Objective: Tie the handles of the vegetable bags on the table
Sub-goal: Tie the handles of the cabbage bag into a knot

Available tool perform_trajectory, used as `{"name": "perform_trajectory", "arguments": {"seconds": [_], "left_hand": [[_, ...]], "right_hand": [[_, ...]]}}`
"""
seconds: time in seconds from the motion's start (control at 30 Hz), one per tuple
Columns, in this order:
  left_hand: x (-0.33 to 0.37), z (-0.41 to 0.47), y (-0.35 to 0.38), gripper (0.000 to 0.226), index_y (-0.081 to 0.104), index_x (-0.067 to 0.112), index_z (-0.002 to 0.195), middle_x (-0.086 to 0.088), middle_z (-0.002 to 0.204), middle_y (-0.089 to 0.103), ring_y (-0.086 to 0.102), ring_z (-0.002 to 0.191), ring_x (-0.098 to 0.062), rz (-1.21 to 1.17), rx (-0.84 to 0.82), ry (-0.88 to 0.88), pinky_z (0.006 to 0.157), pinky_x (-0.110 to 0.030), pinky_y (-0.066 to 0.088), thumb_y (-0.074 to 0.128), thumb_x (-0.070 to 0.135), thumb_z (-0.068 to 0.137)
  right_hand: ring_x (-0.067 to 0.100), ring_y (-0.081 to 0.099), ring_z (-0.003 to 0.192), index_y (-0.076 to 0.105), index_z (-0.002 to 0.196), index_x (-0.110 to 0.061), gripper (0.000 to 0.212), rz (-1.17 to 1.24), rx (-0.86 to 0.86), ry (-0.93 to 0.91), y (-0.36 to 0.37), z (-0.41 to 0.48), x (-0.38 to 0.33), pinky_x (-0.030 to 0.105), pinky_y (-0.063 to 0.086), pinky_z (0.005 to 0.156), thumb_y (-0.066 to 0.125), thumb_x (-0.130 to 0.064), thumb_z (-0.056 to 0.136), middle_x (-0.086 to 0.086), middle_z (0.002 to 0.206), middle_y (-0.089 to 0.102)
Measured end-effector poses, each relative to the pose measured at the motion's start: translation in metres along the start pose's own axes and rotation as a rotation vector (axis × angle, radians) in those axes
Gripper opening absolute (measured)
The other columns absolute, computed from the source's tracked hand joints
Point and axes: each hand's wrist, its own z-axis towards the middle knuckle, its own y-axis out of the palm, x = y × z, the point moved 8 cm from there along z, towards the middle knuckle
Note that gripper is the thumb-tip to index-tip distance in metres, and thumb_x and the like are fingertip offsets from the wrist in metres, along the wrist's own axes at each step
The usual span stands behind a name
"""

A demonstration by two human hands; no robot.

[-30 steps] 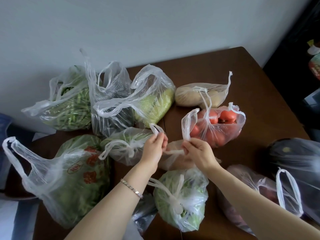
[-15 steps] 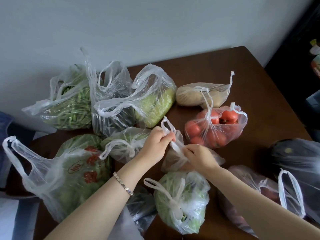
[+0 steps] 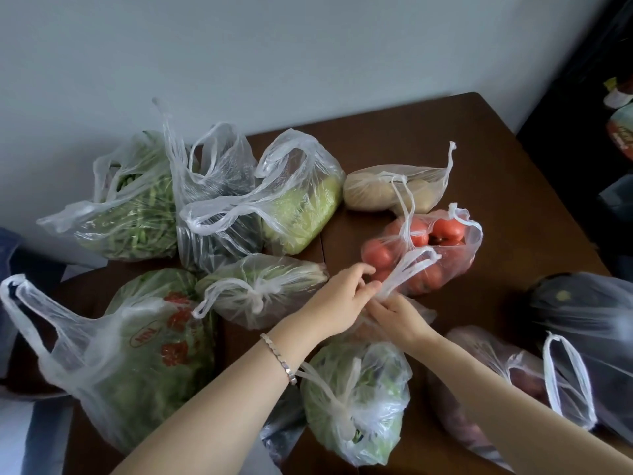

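Head: left hand [image 3: 342, 298], right hand [image 3: 399, 317] pinch handles [image 3: 409, 269]; logo [image 3: 145, 339] illegible.

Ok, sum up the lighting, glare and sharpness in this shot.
Head view: soft, even light, only faint shadows on the table; white glare streaks on the green bean bag; wide-angle stretch toward the corners; the left hand pinching the bag handle looks slightly soft; the right margin falls dark.

Plain pale grey wall [image 3: 274, 46] fills the top half under soft, even light. Dark brown wooden table [image 3: 428, 138], far edge along the wall, rounded far-right corner, seam across the top. Dark, dim area right of it with colourful packages [image 3: 621, 132] at the frame edge. Blue fabric [image 3: 8, 255] far left.
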Motion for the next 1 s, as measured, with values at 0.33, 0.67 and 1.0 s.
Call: {"name": "perform_trajectory", "arguments": {"seconds": [0.33, 0.67, 1.0], "left_hand": [[-0.017, -0.012, 0.001, 0.027, 0.066, 0.005, 0.108, -0.008, 0.102, 0.058, 0.054, 0.096, -0.018, 0.079, 0.143, 0.038, 0.087, -0.024, 0.042, 0.055, 0.024, 0.092], [-0.017, -0.021, 0.003, 0.014, 0.071, 0.004, 0.088, 0.009, 0.061, 0.058, 0.051, 0.048, 0.010, -0.361, 0.187, -0.148, 0.051, -0.004, 0.037, 0.061, 0.013, 0.088], [-0.040, -0.022, 0.007, 0.020, 0.067, 0.008, 0.080, 0.008, 0.051, 0.051, 0.044, 0.047, -0.004, -0.408, 0.045, -0.458, 0.045, -0.018, 0.032, 0.068, 0.028, 0.083]], "right_hand": [[0.002, 0.061, 0.058, 0.072, 0.081, -0.008, 0.023, 0.216, 0.236, 0.010, -0.021, -0.005, -0.001, 0.010, 0.047, 0.054, 0.055, -0.020, 0.091, -0.003, 0.063, 0.067], [0.014, 0.059, 0.059, 0.067, 0.066, -0.008, 0.019, 0.061, 0.300, -0.005, -0.031, 0.002, -0.011, 0.022, 0.047, 0.059, 0.076, -0.022, 0.075, 0.007, 0.064, 0.067], [0.016, 0.058, 0.073, 0.056, 0.100, -0.019, 0.033, -0.288, 0.140, -0.292, -0.024, -0.010, -0.021, 0.025, 0.048, 0.069, 0.072, -0.011, 0.073, -0.003, 0.075, 0.064]]}}
